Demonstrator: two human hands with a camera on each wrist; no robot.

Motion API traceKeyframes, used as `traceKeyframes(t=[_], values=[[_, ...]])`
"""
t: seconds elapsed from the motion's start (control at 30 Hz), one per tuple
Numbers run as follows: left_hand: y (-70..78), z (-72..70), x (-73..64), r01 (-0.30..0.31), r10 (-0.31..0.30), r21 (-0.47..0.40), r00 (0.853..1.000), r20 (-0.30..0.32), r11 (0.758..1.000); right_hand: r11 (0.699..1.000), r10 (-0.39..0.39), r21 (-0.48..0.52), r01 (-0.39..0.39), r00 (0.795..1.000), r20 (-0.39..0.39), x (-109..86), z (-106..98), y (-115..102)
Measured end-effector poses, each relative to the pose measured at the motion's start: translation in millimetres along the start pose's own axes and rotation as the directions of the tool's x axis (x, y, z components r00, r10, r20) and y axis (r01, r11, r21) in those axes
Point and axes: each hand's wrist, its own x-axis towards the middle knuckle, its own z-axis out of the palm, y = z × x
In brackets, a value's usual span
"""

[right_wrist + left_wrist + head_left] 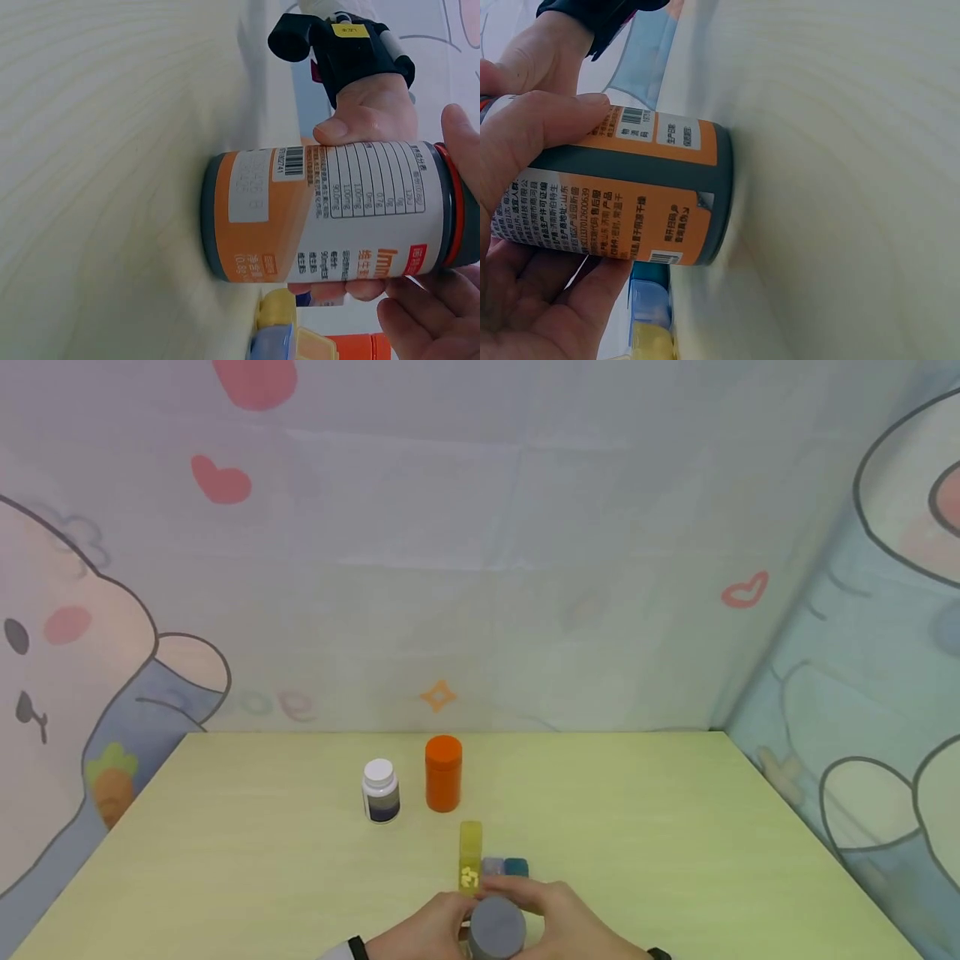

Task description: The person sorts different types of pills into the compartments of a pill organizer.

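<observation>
A supplement bottle with an orange and white label, dark base and red ring under its grey cap stands upright at the table's near edge. My left hand grips its body, thumb on one side and fingers on the other. Around the cap curl the thumb and fingers of my right hand. Just beyond the hands lies a pill organizer with a yellow compartment, its lid raised and several pale tablets inside. Beside it are a bluish compartment and a teal compartment, partly hidden by the right hand.
Farther back on the pale wooden table stand a white bottle with a dark label and an orange bottle, both capped. A printed cloth hangs behind the table's far edge and along its sides.
</observation>
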Motion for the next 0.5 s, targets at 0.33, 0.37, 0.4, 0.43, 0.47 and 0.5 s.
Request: traceKeyframes(t=[0.33,0.37,0.4,0.43,0.47,0.5], values=[[-2.6,1.5,-1.1,-0.042,0.043,-0.041,0.999,0.007,0.998,0.997,-0.072,-0.026,0.073,0.996,0.056,12.8,10.5,0.8],[-2.5,0.8,-0.9,-0.047,0.047,-0.036,0.999,0.006,0.998,0.997,-0.069,-0.019,0.070,0.996,0.055,12.8,10.4,1.1],[-2.2,0.0,-0.8,-0.039,0.039,-0.034,0.999,0.005,0.999,0.997,-0.070,-0.018,0.071,0.996,0.055,12.4,9.9,1.4],[-1.9,-0.6,-0.6,-0.031,0.031,-0.031,0.999,0.004,0.999,0.998,-0.065,-0.012,0.066,0.996,0.054,12.0,9.2,1.4],[-1.5,-1.1,-0.5,-0.021,0.022,-0.028,1.000,0.001,0.999,0.999,-0.054,-0.004,0.054,0.997,0.054,11.1,8.3,1.2],[-1.2,-1.4,-0.4,-0.012,0.012,-0.028,1.000,-0.001,1.000,0.999,-0.045,0.000,0.045,0.998,0.053,10.0,7.4,1.1]])
